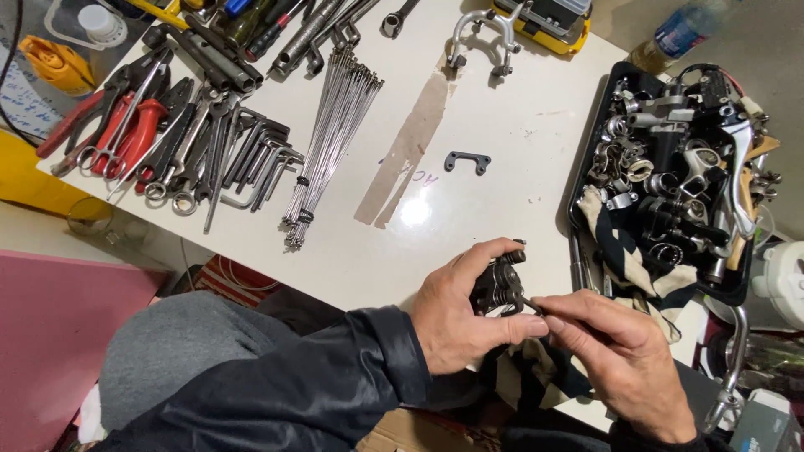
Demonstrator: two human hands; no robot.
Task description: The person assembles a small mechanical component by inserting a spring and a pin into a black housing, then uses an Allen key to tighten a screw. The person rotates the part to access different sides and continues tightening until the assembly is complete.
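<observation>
The left hand clamps a small black ribbed metal part at the table's six o'clock edge, while the right hand pinches a thin tool against its lower side. The likely trouble: the part hangs over the table edge, so a slipping tool could knock it to the floor, or jab the left thumb. The black parts tray at three o'clock crowds the right wrist; the spoke bundle at eleven lies well apart.
</observation>
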